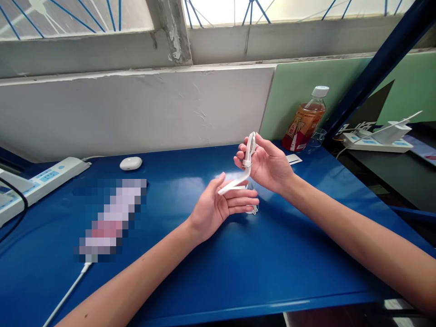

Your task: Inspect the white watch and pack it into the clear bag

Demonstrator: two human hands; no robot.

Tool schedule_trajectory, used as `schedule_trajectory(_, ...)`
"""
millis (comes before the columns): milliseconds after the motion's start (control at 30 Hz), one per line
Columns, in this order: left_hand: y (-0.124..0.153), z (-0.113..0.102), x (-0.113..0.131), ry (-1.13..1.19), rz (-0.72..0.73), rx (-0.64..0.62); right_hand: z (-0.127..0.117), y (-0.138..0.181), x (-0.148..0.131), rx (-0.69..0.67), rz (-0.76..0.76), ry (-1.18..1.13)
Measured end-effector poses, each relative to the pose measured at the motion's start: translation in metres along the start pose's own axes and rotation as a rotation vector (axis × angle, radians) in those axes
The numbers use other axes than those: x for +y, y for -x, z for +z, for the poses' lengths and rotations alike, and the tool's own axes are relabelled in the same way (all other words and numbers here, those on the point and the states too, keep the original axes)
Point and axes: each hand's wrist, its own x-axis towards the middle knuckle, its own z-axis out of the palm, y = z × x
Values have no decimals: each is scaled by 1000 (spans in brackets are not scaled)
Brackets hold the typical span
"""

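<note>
The right hand [269,165] is grasping the upper end of a white strip [235,184], its fingers curling round it and holding that end upright above the blue worktop [289,254]. The strip is hanging in the air between the two hands, well clear of the worktop, and is bending sharply just below the right hand's grip, so that its lower leg is running down and sideways onto the left hand [221,206]. That hand is lying palm up and released, fingers stretched out flat, with the strip's free end resting across them (the thumb is standing over the end, and it does not look pressed down).

As a judgement, the step in hand is shaping the strip: one end is being fixed while the other is only being supported. Any further bend would call for the left fingers to close on the free end, since an open palm cannot pull or fold against the right hand's hold.

A drink bottle [304,122] is standing at the back of the worktop, and a small white case [131,163] is lying apart to the left.
</note>
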Motion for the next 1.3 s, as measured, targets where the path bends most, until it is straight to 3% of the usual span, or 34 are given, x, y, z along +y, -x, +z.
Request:
schedule_trajectory(200,2,-3,9,275,105,128,4,-2,1,63,-150,96)
schedule_trajectory(333,3,-4,9,288,87,37,5,0,1,77,-247,192)
schedule_trajectory(500,4,-1,1,103,130,-124,3,6,6,-32,-257,476)
schedule_trajectory(700,0,-3,-10,-301,205,-61,7,14,7,-157,-218,819)
schedule_trajectory(800,2,-1,-11,-358,198,-97,8,14,7,-205,-115,719)
schedule_trajectory(1000,3,2,-12,-378,140,-136,11,12,2,-320,149,298)
schedule_trajectory(1167,-1,1,-14,-350,136,-2,11,12,-3,-331,165,204)
schedule_trajectory(1300,-1,0,-13,-387,141,-25,10,11,-1,-283,178,192)
